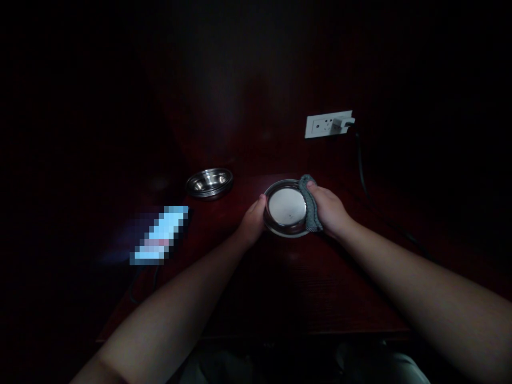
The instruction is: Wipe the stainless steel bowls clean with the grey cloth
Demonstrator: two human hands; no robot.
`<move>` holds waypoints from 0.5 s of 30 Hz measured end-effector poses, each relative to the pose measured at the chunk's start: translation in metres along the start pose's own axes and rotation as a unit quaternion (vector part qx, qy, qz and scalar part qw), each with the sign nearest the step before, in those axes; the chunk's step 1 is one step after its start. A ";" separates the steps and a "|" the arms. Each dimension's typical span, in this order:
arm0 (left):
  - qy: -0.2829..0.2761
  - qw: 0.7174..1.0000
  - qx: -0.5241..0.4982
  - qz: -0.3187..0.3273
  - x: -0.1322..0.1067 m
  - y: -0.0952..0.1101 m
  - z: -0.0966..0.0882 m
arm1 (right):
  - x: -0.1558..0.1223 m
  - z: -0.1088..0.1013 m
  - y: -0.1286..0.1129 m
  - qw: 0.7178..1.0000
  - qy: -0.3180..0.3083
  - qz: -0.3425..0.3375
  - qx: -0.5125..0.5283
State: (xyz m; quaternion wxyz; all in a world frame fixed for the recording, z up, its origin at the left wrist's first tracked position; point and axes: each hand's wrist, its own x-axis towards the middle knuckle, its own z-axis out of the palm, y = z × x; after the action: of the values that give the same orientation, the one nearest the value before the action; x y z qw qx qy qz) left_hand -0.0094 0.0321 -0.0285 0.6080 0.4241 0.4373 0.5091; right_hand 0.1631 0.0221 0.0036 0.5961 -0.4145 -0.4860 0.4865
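A shiny round metal dish (pixel 286 207) is held up over the dark red table between both hands, its flat disc facing me. My left hand (pixel 253 220) grips its left rim, thumb on the near face and the other fingers hidden behind. On the opposite side, my right hand (pixel 328 209) is closed round a folded grey-green cloth (pixel 309 205), which it presses over the dish's right rim. Farther back on the left sits a small stack of metal bowls (pixel 209 183), touched by neither hand.
A lit phone (pixel 162 234), its screen blurred out, lies on the left with a cable near it. On the back wall is a white socket panel (pixel 320 126) with a plug (pixel 343 123); its dark cord (pixel 362 170) runs down to the right. The table's front edge (pixel 296 336) is close to me.
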 end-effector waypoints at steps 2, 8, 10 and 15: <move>0.009 1.000 0.004 0.013 0.000 0.000 0.000 | 0.000 0.000 0.000 1.000 -0.008 0.008 0.006; 0.019 0.999 0.029 0.009 -0.004 0.003 0.001 | 0.001 0.000 0.002 0.999 -0.030 0.012 -0.006; 0.006 0.999 0.045 0.015 -0.006 0.006 0.001 | 0.001 -0.001 0.003 0.999 -0.034 0.010 -0.010; 0.039 0.994 0.090 0.052 -0.016 0.016 0.005 | 0.001 0.000 0.003 0.999 -0.040 0.023 0.008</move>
State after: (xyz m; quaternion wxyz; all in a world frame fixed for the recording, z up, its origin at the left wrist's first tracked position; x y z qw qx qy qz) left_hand -0.0103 0.0182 -0.0100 0.5226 0.4786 0.4823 0.5150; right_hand 0.1622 0.0235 0.0006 0.5677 -0.4010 -0.4964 0.5201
